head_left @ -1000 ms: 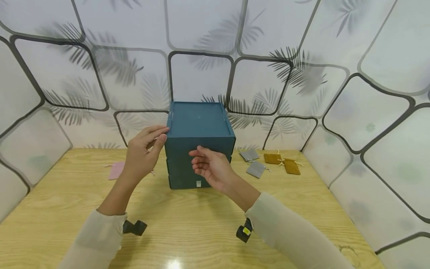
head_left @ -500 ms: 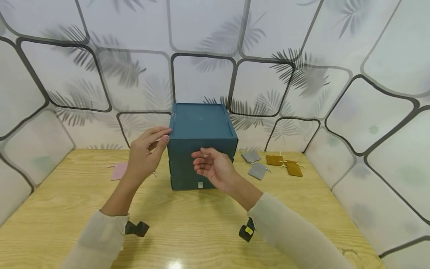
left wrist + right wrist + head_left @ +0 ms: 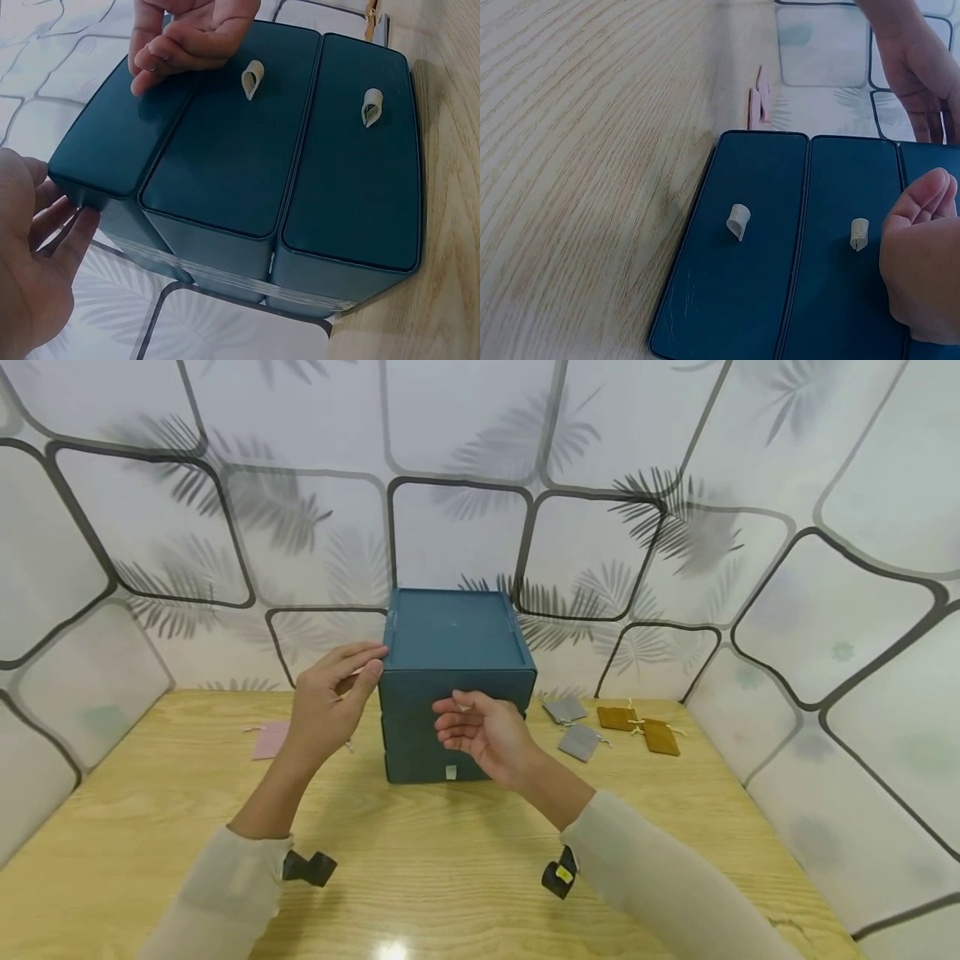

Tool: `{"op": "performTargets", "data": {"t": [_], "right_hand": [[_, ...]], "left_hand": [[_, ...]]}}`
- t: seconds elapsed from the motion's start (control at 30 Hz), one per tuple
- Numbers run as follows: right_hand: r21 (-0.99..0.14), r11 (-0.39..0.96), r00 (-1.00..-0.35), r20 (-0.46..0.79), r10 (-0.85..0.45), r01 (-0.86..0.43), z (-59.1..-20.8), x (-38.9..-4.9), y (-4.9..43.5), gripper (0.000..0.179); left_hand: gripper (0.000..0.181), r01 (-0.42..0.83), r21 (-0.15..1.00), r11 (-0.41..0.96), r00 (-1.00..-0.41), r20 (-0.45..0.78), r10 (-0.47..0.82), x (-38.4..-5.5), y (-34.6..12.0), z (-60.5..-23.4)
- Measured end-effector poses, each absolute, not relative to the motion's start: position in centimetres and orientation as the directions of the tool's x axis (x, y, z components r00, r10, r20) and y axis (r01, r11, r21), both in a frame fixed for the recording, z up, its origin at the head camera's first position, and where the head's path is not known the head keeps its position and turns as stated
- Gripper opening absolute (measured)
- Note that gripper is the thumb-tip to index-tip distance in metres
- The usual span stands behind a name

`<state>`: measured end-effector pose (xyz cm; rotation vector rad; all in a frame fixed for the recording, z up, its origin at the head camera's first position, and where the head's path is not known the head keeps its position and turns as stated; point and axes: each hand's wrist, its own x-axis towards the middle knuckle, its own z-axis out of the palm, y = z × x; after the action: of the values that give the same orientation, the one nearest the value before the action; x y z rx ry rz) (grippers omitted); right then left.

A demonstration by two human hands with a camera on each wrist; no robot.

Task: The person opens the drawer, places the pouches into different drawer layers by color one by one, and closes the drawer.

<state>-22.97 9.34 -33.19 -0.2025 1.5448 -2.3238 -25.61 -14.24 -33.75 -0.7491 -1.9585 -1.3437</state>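
Observation:
A dark teal drawer box (image 3: 459, 631) with three stacked drawers stands against the back wall. Pale pull tabs show on the bottom drawer (image 3: 367, 150) and the middle drawer (image 3: 232, 127). My left hand (image 3: 327, 702) touches the box's upper left edge, fingertips at the top corner and thumb beside it. In front of the top drawer (image 3: 112, 142) is my right hand (image 3: 495, 735), its fingers curled and its thumb against the forefinger. They appear to pinch the top drawer's pull tab, which the hand itself hides.
Two grey drawstring pouches (image 3: 579, 742) and two mustard ones (image 3: 661, 737) lie right of the box on the wooden table (image 3: 420, 877). A pink pouch (image 3: 270, 740) lies to its left, partly behind my left arm. Patterned panels (image 3: 457, 535) enclose the back and sides.
The whole head view has shifted slightly, so everything appears a little further right. Both hands keep their places at the box, and the drawers stay closed.

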Motion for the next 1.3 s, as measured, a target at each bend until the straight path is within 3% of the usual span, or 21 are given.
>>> {"op": "performTargets", "data": {"t": [1.3], "right_hand": [[-0.927, -0.319, -0.915, -0.056, -0.399, 0.196, -33.3, -21.8, 10.0, 0.031]], "left_hand": [[0.026, 0.776, 0.556, 0.297, -0.604, 0.791, 0.098, -25.6, -14.3, -33.7]]}}
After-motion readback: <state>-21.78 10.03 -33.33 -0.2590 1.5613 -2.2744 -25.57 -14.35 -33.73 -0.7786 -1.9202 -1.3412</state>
